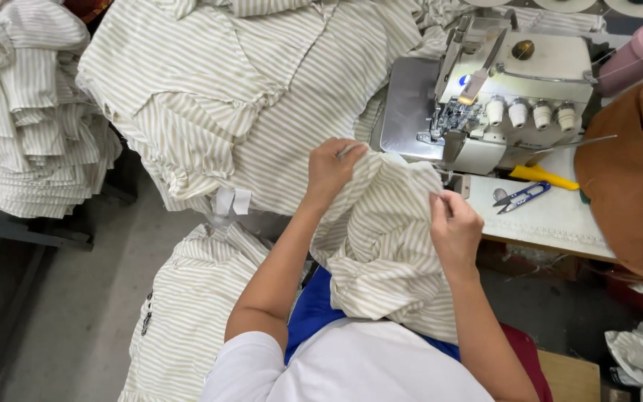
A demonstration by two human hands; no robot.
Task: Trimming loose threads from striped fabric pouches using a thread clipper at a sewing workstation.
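Observation:
A bunched piece of beige-and-white striped cloth [381, 246] lies over my lap, just in front of a white overlock sewing machine [515, 97]. My left hand [330, 170] grips the cloth's upper left edge near the machine's grey bed. My right hand [452, 227] pinches the cloth's right edge, fingers closed on the fabric. Both hands hold the same piece, lifted a little toward the presser foot.
A large heap of the same striped garments [240, 89] lies left of the machine, with a stack [24, 119] further left and more on my left side [187, 313]. Blue-handled thread snips [522, 197] and a yellow tool [541, 176] lie on the white table. Brown cloth [634, 179] sits at right.

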